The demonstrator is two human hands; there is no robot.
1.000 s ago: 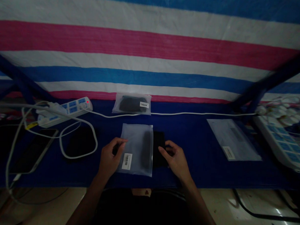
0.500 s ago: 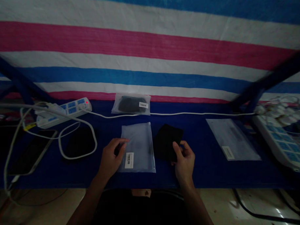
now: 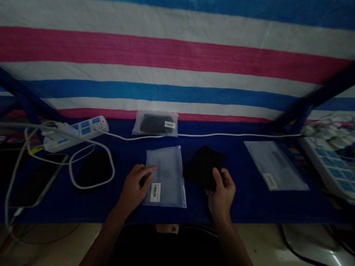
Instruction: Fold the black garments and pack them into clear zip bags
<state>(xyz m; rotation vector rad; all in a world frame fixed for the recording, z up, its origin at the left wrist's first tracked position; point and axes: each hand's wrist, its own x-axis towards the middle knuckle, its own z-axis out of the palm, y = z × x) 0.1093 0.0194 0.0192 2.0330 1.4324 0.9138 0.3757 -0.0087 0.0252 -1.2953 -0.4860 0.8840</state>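
Note:
A frosted plastic zip bag (image 3: 167,169) with a barcode label lies flat in front of me, its slider strip along the right side. My left hand (image 3: 136,184) rests at the bag's left edge, index finger stretched over it and thumb apart. Beside the bag, on the right, is a folded black cloth (image 3: 204,167). My right hand (image 3: 223,191) pinches the cloth's right edge between thumb and fingers. The cloth's exact kind is too dark to make out.
Behind lies another zip bag (image 3: 157,123) with something dark inside. A labelled zip bag (image 3: 277,165) is at the right. Power strips (image 3: 78,131) stand left and right, joined by a white cable (image 3: 218,134). A phone (image 3: 40,180) lies left, near a looped white cord (image 3: 113,167).
My right hand has moved slightly right with the black cloth, which has turned a little. The front zip bag has shifted slightly right, and my left hand with it.

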